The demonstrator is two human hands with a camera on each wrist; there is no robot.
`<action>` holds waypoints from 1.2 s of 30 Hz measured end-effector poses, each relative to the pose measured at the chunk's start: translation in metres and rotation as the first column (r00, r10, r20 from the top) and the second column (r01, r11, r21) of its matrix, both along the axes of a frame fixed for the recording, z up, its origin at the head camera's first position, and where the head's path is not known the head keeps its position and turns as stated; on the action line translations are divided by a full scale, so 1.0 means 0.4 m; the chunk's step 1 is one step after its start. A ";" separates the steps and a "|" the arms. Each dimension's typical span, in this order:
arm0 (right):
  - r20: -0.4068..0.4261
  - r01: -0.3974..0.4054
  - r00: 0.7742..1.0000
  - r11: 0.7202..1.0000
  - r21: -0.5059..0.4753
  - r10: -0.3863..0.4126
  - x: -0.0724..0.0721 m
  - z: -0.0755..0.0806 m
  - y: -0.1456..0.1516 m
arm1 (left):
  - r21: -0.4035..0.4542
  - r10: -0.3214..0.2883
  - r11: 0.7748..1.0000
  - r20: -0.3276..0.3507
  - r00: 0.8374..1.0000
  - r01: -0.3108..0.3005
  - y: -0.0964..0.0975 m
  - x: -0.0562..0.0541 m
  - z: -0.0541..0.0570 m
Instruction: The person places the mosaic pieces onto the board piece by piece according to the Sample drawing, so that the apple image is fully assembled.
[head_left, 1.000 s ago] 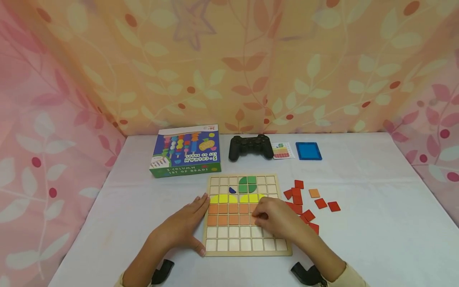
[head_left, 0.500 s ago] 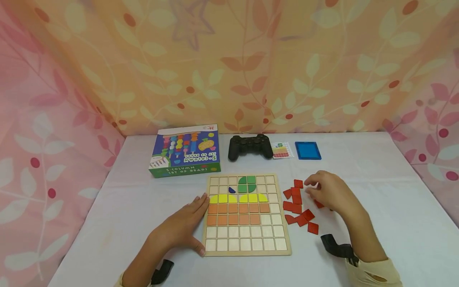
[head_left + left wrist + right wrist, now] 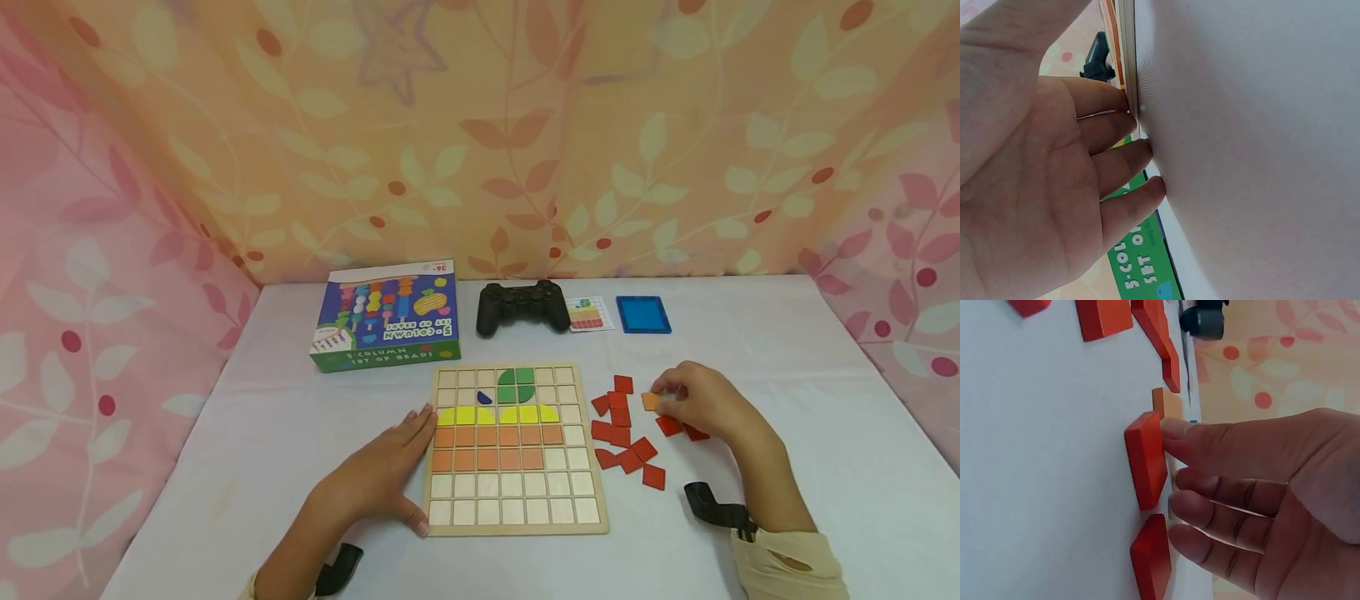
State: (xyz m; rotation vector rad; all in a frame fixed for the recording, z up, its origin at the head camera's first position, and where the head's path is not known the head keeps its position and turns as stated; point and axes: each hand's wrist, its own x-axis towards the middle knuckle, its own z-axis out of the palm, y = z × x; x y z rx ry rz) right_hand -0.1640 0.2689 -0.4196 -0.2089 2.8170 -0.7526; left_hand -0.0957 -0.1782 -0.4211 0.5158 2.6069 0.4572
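A wooden grid board [image 3: 517, 529] lies mid-table with green, yellow and orange tiles [image 3: 487, 436] in its upper cells. My left hand [image 3: 378, 471] rests along its left edge, fingers fairly straight and thumb at the lower left corner. In the left wrist view the fingertips [image 3: 1157, 185] touch the board's side at the tabletop. To the right of the board, thumb and fingers of my right hand [image 3: 708, 404] pinch a loose orange square tile [image 3: 649, 402]. Red tiles [image 3: 670, 426] lie just under that hand; in the right wrist view, one red tile [image 3: 1147, 459] partly hides the orange tile [image 3: 1169, 403].
Several red tiles [image 3: 619, 414] are scattered between the board and my right hand. A small dark blue piece [image 3: 484, 397] lies on the board. Behind stand a bead-set box [image 3: 388, 312], a black game controller [image 3: 523, 308], a picture card [image 3: 588, 314] and a blue square tray [image 3: 643, 315].
My right hand has left the board, where a fifth orange tile now shows in the lower orange row, and has moved right to the loose orange tile. My left hand has stayed put.
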 end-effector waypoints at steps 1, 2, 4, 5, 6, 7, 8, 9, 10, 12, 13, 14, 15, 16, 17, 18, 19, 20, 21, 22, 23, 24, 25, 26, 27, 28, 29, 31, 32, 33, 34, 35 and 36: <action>0.002 -0.001 1.000 1.000 -0.010 0.001 0.000 0.000 -0.001 | -0.001 -0.001 1.000 -0.001 1.000 0.001 0.000 0.000 0.000; 0.006 -0.002 1.000 1.000 -0.022 0.002 0.001 0.000 -0.002 | -0.001 -0.001 1.000 0.000 1.000 0.001 0.000 0.000 0.000; 0.023 -0.001 1.000 0.999 -0.051 0.002 0.003 0.003 -0.002 | 0.000 0.000 1.000 0.003 1.000 0.000 0.000 0.001 0.000; 0.029 0.001 1.000 0.998 -0.063 0.000 0.005 0.005 -0.001 | -0.001 0.001 1.000 0.004 1.000 -0.001 0.000 0.001 0.001; 0.032 0.006 0.999 0.997 -0.076 -0.004 0.007 0.008 -0.001 | -0.001 0.001 1.000 0.005 1.000 -0.001 0.000 0.001 0.001; 0.033 0.011 0.999 0.996 -0.090 -0.008 0.010 0.013 -0.001 | -0.001 0.002 1.000 0.006 1.000 -0.002 0.000 0.001 0.001; 0.032 0.013 0.999 0.995 -0.103 -0.010 0.011 0.017 0.000 | -0.002 0.002 1.000 0.007 1.000 -0.002 0.000 0.001 0.001; 0.030 0.018 0.999 0.993 -0.113 -0.015 0.013 0.022 0.000 | -0.004 0.002 1.000 0.007 1.000 -0.002 -0.001 0.001 0.001; 0.026 0.024 0.999 0.992 -0.123 -0.021 0.013 0.026 0.000 | -0.004 0.000 1.000 0.006 1.000 0.000 -0.001 0.000 0.001; 0.012 0.030 1.000 0.990 -0.139 -0.029 0.013 0.033 -0.004 | -0.003 -0.003 1.000 0.003 1.000 0.003 -0.002 0.000 0.001; 0.006 0.030 1.000 0.989 -0.147 -0.030 0.013 0.037 -0.008 | -0.003 -0.003 1.000 0.003 1.000 0.003 -0.002 0.000 0.001; 0.002 0.030 1.000 0.988 -0.154 -0.030 0.013 0.039 -0.014 | -0.004 -0.002 1.000 0.002 1.000 0.002 -0.002 0.000 0.001; 0.000 0.034 0.999 0.986 -0.160 -0.034 0.014 0.042 -0.020 | -0.002 0.000 1.000 0.002 1.000 0.000 -0.002 0.000 0.000; -0.001 0.035 0.999 0.985 -0.169 -0.035 0.016 0.045 -0.028 | 0.000 0.002 1.000 0.003 1.000 -0.002 -0.002 0.000 0.001; -0.003 0.035 0.999 0.984 -0.176 -0.036 0.017 0.047 -0.036 | 0.001 0.005 1.000 0.003 1.000 -0.005 -0.001 0.001 0.000; -0.003 0.033 0.999 0.982 -0.184 -0.034 0.019 0.048 -0.046 | 0.002 0.009 1.000 0.004 1.000 -0.009 -0.001 0.001 0.001; 0.001 0.030 1.000 0.981 -0.191 -0.030 0.020 0.049 -0.056 | 0.001 0.011 1.000 0.003 1.000 -0.011 -0.001 0.001 0.000; 0.002 0.021 1.000 0.980 -0.199 -0.021 0.021 0.049 -0.066 | 0.003 0.012 1.000 0.003 1.000 -0.012 -0.001 0.002 0.000; 0.009 0.011 1.000 0.978 -0.210 -0.009 0.022 0.049 -0.076 | 0.004 0.012 1.000 0.003 1.000 -0.012 -0.001 0.002 0.000; 0.012 -0.009 1.000 0.974 -0.225 0.013 0.022 0.046 -0.087 | 0.003 0.011 1.000 0.002 1.000 -0.011 -0.001 0.002 0.001; 0.022 -0.032 0.999 0.968 -0.249 0.039 0.022 0.043 -0.098 | 0.002 0.010 1.000 0.002 1.000 -0.010 -0.001 0.002 0.001; 0.033 -0.058 0.997 0.960 -0.273 0.069 0.023 0.040 -0.110 | 0.003 0.008 1.000 0.002 1.000 -0.008 -0.001 0.002 0.001; 0.044 -0.083 0.994 0.951 -0.298 0.101 0.025 0.037 -0.123 | 0.002 0.006 1.000 0.001 1.000 -0.006 -0.001 0.003 0.001; 0.054 -0.111 0.989 0.940 -0.324 0.136 0.026 0.034 -0.136 | 0.003 0.005 1.000 0.001 1.000 -0.005 -0.001 0.003 0.001; 0.060 -0.141 0.983 0.926 -0.350 0.172 0.028 0.030 -0.150 | 0.002 0.004 1.000 0.001 1.000 -0.004 -0.001 0.002 0.002; 0.070 -0.162 0.977 0.913 -0.375 0.202 0.031 0.027 -0.164 | 0.001 0.002 1.000 0.000 1.000 -0.002 -0.001 0.002 0.002; 0.079 -0.175 0.972 0.904 -0.391 0.222 0.035 0.025 -0.179 | 0.001 0.001 1.000 -0.001 1.000 -0.001 -0.001 0.002 0.002; 0.077 -0.201 0.965 0.895 -0.397 0.251 0.044 0.019 -0.209 | 0.001 0.001 1.000 -0.002 1.000 -0.001 -0.001 0.002 0.003; 0.077 -0.210 0.963 0.894 -0.395 0.260 0.049 0.016 -0.224 | 0.001 0.001 1.000 -0.002 1.000 -0.001 -0.001 0.002 0.004; 0.081 -0.209 0.962 0.896 -0.393 0.260 0.054 0.013 -0.238 | 0.003 0.001 1.000 -0.001 1.000 -0.001 -0.001 0.002 0.004; 0.085 -0.206 0.963 0.900 -0.385 0.256 0.059 0.010 -0.252 | 0.004 0.002 1.000 0.000 1.000 -0.002 0.000 0.003 0.004; 0.082 -0.206 0.964 0.907 -0.368 0.253 0.065 0.006 -0.264 | 0.004 0.003 1.000 0.001 1.000 -0.003 0.000 0.003 0.004; 0.077 -0.208 0.965 0.913 -0.351 0.249 0.070 0.003 -0.275 | 0.005 0.005 1.000 0.001 1.000 -0.005 0.000 0.003 0.004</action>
